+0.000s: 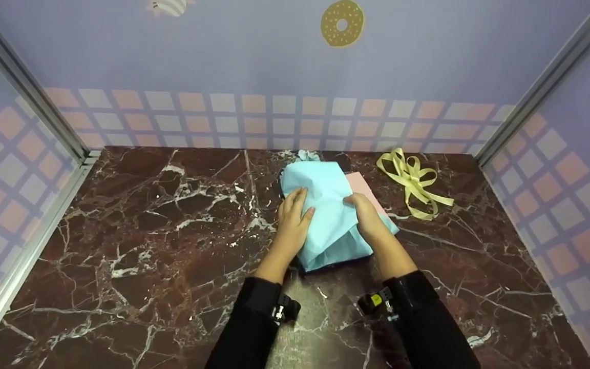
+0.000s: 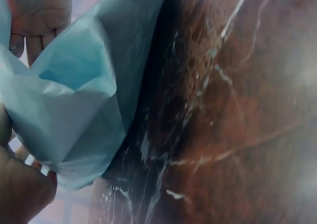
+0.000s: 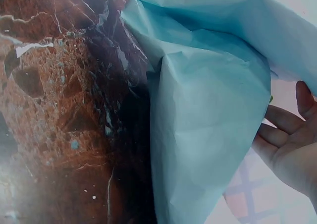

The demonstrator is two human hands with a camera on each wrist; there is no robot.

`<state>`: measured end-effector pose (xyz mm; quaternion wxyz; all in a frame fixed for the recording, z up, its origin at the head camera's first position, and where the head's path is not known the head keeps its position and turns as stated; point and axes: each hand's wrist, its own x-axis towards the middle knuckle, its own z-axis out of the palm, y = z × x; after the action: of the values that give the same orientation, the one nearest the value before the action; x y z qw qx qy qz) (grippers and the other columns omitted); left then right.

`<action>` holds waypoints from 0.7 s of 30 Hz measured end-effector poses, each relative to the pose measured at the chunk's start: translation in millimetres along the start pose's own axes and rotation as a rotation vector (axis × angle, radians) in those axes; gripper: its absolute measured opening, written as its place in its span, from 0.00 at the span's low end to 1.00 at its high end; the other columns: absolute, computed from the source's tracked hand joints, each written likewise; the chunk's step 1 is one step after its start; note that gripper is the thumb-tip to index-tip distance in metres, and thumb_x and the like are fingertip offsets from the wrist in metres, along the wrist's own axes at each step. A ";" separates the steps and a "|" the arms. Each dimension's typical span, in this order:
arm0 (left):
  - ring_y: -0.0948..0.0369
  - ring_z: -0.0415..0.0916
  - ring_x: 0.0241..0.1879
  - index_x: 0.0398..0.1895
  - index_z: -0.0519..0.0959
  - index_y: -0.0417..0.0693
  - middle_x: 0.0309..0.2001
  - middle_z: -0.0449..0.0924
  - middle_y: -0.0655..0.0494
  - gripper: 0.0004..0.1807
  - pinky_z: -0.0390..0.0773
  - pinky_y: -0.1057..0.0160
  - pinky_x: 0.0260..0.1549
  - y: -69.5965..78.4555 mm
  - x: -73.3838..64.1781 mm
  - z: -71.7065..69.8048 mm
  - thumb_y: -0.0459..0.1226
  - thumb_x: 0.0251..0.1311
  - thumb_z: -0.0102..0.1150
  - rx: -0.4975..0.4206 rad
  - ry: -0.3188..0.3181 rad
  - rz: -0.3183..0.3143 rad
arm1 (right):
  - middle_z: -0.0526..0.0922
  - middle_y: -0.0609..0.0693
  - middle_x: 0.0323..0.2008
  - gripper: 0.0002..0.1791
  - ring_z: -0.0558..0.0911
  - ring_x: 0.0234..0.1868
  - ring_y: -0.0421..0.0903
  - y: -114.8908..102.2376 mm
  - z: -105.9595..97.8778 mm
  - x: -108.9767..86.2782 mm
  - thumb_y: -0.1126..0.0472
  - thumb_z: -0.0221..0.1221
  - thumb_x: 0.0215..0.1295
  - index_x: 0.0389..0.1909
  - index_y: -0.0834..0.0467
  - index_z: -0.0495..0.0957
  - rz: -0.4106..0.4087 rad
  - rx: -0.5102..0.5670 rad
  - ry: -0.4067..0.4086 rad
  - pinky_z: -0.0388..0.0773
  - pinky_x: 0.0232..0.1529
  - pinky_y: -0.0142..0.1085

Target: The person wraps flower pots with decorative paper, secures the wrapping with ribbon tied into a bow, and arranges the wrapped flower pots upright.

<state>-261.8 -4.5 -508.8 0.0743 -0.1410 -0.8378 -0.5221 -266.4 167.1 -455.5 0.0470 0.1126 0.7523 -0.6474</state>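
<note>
With twelve o'clock toward the wall, two dark sleeves (image 1: 251, 323) came in from the six o'clock side over a marble tabletop (image 1: 172, 256). Past them lay the blue paper (image 1: 328, 192), its long axis slanting from between eleven and twelve to between five and six, so it ran lengthwise between the hands. A loose fold (image 1: 343, 246) gaped at its near end, at nearly four o'clock from the left hand (image 1: 291, 220) and about seven from the right hand (image 1: 371, 220), which was nearer. The left hand rested on the paper's nine o'clock side, fingers loosely extended, thumb parted from them. On the three o'clock side, the right thumb stood apart from lightly bent fingers (image 3: 285, 119), their tips hidden behind the paper; whether they pinched it could not be told. Farther out, a pink sheet (image 1: 361, 184) showed beyond the paper at two, a bow of yellow ribbon (image 1: 414, 179) lay between one and two from the right hand, and a ruffled pale-blue piece (image 1: 308, 155) stood at the paper's far end, toward twelve.
</note>
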 end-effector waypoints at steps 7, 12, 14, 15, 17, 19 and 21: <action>0.43 0.30 0.74 0.76 0.52 0.40 0.77 0.42 0.44 0.32 0.35 0.38 0.68 -4.3 -1.1 3.8 0.38 0.73 0.47 -0.189 -0.010 -0.069 | 0.62 0.65 0.64 0.29 0.63 0.60 0.53 7.1 -2.8 1.7 0.66 0.43 0.62 0.62 0.78 0.59 0.036 0.315 -0.143 0.59 0.64 0.40; 0.45 0.28 0.75 0.77 0.50 0.45 0.78 0.37 0.46 0.38 0.35 0.41 0.69 -3.8 -1.3 4.6 0.41 0.70 0.54 -0.314 0.020 -0.221 | 0.66 0.61 0.60 0.23 0.67 0.58 0.50 13.5 -8.1 4.6 0.67 0.44 0.65 0.59 0.75 0.63 0.046 0.369 -0.181 0.63 0.62 0.39; 0.46 0.29 0.75 0.78 0.47 0.48 0.78 0.34 0.46 0.42 0.38 0.43 0.70 -3.4 -2.2 4.3 0.42 0.67 0.58 -0.403 0.051 -0.318 | 0.69 0.61 0.58 0.22 0.69 0.55 0.50 16.0 -9.3 4.8 0.67 0.44 0.66 0.58 0.75 0.65 0.042 0.376 -0.196 0.66 0.59 0.38; 0.47 0.30 0.75 0.79 0.45 0.49 0.78 0.34 0.45 0.45 0.40 0.45 0.71 -3.3 -2.8 4.0 0.42 0.66 0.60 -0.457 0.069 -0.367 | 0.70 0.60 0.57 0.22 0.70 0.54 0.49 17.5 -9.3 4.9 0.67 0.44 0.66 0.58 0.75 0.66 0.038 0.384 -0.205 0.67 0.58 0.38; 0.47 0.32 0.75 0.79 0.41 0.51 0.77 0.32 0.44 0.51 0.43 0.46 0.71 -3.5 -3.8 3.2 0.42 0.62 0.64 -0.562 0.100 -0.454 | 0.71 0.60 0.57 0.23 0.72 0.53 0.48 20.0 -9.1 4.3 0.68 0.44 0.67 0.60 0.75 0.65 0.027 0.405 -0.220 0.69 0.56 0.36; 0.46 0.34 0.75 0.79 0.37 0.52 0.77 0.31 0.42 0.55 0.45 0.47 0.70 -4.4 -4.5 2.2 0.42 0.60 0.67 -0.639 0.114 -0.517 | 0.71 0.59 0.56 0.24 0.73 0.51 0.46 22.3 -7.8 3.3 0.68 0.43 0.67 0.62 0.76 0.64 0.024 0.427 -0.221 0.71 0.54 0.35; 0.45 0.34 0.75 0.79 0.34 0.51 0.77 0.31 0.41 0.58 0.45 0.48 0.70 -5.3 -5.0 0.7 0.41 0.58 0.68 -0.689 0.122 -0.558 | 0.73 0.58 0.54 0.24 0.75 0.48 0.44 24.6 -5.8 2.5 0.69 0.43 0.67 0.62 0.76 0.63 0.026 0.450 -0.209 0.74 0.50 0.33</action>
<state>-258.7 -6.9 -514.9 -0.0714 0.1049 -0.6149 -0.7783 -262.7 176.5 -478.8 0.1066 0.0621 0.5787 -0.8062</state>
